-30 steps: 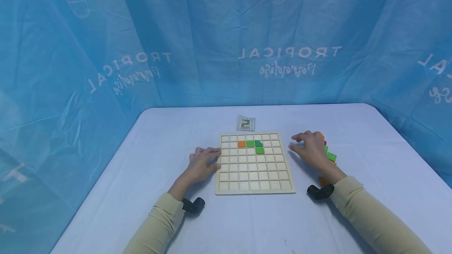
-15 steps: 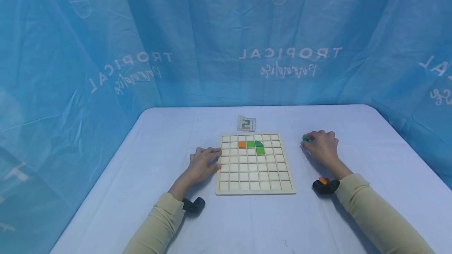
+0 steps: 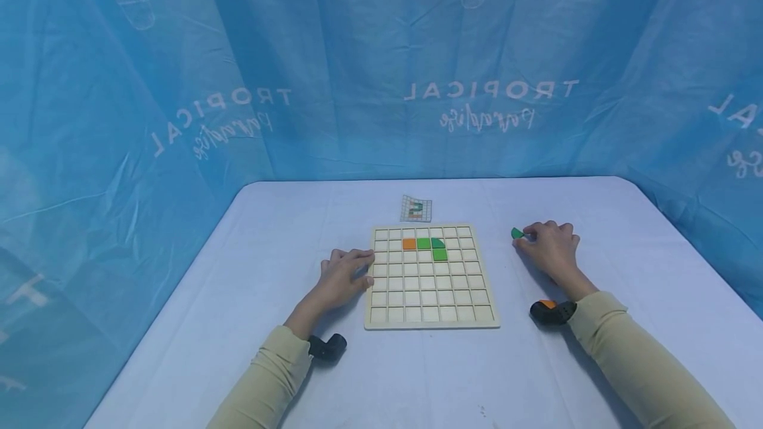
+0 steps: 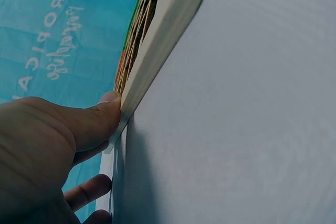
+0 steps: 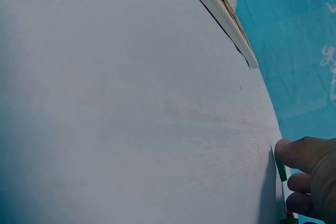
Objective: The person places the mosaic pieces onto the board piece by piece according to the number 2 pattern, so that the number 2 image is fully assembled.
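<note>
A pale wooden grid board (image 3: 419, 283) lies mid-table, with an orange square tile (image 3: 408, 244), two green square tiles (image 3: 423, 243) and a dark green rounded tile (image 3: 438, 243) in its upper cells. My left hand (image 3: 341, 277) rests against the board's left side; its thumb (image 4: 102, 119) touches the rim in the left wrist view. To the board's right, my right hand (image 3: 551, 250) pinches a dark green tile (image 3: 516, 233) with a curved edge between thumb and fingertips. The right wrist view shows only this tile's green edge (image 5: 280, 167) beside the thumb.
A small printed grid card (image 3: 416, 209) lies just beyond the board. An orange tile (image 3: 547, 303) peeks out behind the black wrist camera (image 3: 551, 314) on the right arm. A blue curtain (image 3: 381, 131) hangs behind the white-covered table (image 3: 286, 217).
My right hand has moved to the right, over where several loose tiles showed, and a dark green tile now appears at its fingertips. The left hand stays at the board's side.
</note>
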`<state>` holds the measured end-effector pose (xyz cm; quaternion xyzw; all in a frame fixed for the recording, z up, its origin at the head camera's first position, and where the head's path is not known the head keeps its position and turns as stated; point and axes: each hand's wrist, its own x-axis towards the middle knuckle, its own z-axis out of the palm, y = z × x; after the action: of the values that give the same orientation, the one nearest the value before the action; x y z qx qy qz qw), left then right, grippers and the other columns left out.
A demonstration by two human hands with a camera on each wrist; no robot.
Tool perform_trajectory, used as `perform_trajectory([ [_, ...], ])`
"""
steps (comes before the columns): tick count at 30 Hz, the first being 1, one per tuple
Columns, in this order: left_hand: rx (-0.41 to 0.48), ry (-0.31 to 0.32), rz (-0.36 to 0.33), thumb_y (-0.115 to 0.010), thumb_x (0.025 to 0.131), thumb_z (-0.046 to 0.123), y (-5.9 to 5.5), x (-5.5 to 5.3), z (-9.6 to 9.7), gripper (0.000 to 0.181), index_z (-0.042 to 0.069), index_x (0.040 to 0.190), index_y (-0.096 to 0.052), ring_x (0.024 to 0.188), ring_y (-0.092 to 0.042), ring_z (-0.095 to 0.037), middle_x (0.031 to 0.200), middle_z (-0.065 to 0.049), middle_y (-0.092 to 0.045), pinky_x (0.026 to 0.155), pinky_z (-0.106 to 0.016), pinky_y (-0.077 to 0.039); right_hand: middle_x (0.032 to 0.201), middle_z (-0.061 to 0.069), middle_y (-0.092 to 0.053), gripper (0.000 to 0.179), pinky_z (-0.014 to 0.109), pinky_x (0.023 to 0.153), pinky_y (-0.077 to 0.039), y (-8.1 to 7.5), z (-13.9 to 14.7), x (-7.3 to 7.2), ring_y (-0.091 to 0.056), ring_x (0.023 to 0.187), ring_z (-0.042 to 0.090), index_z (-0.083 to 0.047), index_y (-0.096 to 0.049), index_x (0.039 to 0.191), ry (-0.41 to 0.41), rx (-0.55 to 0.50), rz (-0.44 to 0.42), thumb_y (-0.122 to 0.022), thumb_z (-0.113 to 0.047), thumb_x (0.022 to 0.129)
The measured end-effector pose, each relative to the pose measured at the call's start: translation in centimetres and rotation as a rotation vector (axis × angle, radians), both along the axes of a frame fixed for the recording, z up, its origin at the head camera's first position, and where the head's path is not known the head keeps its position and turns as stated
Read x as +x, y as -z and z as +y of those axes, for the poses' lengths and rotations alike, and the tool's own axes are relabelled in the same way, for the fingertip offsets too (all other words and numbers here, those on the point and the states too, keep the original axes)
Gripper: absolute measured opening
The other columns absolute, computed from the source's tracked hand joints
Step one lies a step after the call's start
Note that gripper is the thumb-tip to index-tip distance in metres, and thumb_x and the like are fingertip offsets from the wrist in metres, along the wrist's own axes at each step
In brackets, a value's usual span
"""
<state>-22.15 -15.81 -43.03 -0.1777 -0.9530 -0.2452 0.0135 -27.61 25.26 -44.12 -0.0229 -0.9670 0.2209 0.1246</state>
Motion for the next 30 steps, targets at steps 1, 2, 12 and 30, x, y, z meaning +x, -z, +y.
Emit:
perform_trajectory([
  [1,0.001,0.0,0.0,-0.068,0.09,0.026,-0.04,0.03,0.0,0.05,0.009,0.135,-0.056,0.112,-0.04,-0.024,0.14,0.002,-0.05,0.082,-0.042,-0.028,0.102,0.026,-0.056,0.039,0.06,0.084,-0.023,0.02,0.0,-0.05,-0.036,0.104,0.047,0.008,-0.065,0.111,0.001,0.002,0.0,-0.071,-0.023,0.086],
  [2,0.0,0.0,-0.001,-0.068,0.089,0.026,-0.09,0.05,0.01,0.05,0.009,0.135,-0.056,0.112,-0.04,-0.024,0.14,0.002,-0.05,0.082,-0.042,-0.028,0.102,0.026,-0.056,0.039,0.06,0.085,-0.023,0.04,0.0,-0.09,-0.036,0.104,0.047,0.007,-0.065,0.11,0.002,0.002,-0.001,-0.071,-0.023,0.086],
  [12,-0.008,0.006,-0.001,-0.068,0.09,0.025,-0.1,0.05,0.05,0.05,0.008,0.135,-0.056,0.113,-0.04,-0.026,0.14,0.0,-0.05,0.082,-0.043,-0.029,0.098,0.025,-0.057,0.037,0.061,0.083,-0.024,0.35,-0.07,-0.37,-0.038,0.101,0.047,0.007,-0.067,0.105,-0.002,0.032,0.027,-0.072,-0.024,0.086],
  [30,-0.001,-0.004,-0.007,-0.068,0.09,0.026,-0.09,0.12,0.08,0.05,0.009,0.135,-0.055,0.114,-0.039,-0.025,0.141,0.001,-0.049,0.083,-0.043,-0.028,0.1,0.024,-0.06,0.029,0.057,0.08,-0.027,0.7,-0.44,0.35,-0.041,0.099,0.043,0.005,-0.07,0.102,-0.064,0.003,0.057,-0.074,-0.016,0.082],
])
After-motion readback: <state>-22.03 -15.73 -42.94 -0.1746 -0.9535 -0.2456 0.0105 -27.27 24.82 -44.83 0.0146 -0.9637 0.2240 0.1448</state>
